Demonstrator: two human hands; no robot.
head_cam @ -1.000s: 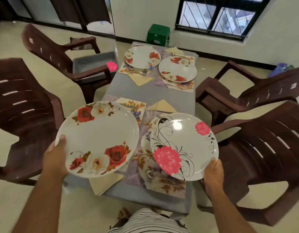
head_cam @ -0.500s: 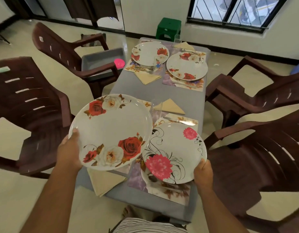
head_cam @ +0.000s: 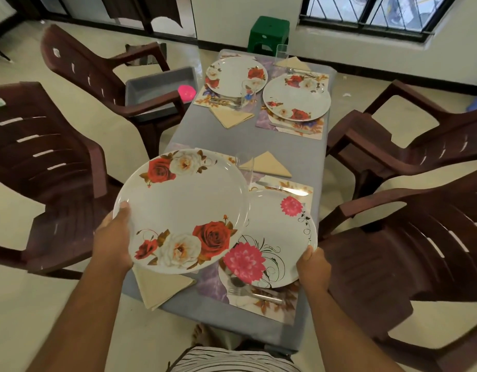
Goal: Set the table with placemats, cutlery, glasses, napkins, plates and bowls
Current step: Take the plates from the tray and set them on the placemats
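Since a moment ago both plates have come down and closer together, and the rose plate (head_cam: 182, 210) now overlaps the left edge of the pink-flower plate (head_cam: 280, 237). On the left, the left hand (head_cam: 112, 240) grips the rose plate by its near-left rim, thumb on top, holding it above the near-left place on the bench (head_cam: 307, 162). A folded napkin (head_cam: 162, 287) lies just below that plate on the bench. A tall glass (head_cam: 245, 163) stands behind the rose plate. Further right, the right hand (head_cam: 311, 267) grips the pink-flower plate at its near-right rim, low over the near-right placemat (head_cam: 264, 304); whether it touches the mat I cannot tell. A fork (head_cam: 255, 294) lies on that mat at the near side, a knife (head_cam: 284, 189) at the far side. Two rose plates sit on the far places.
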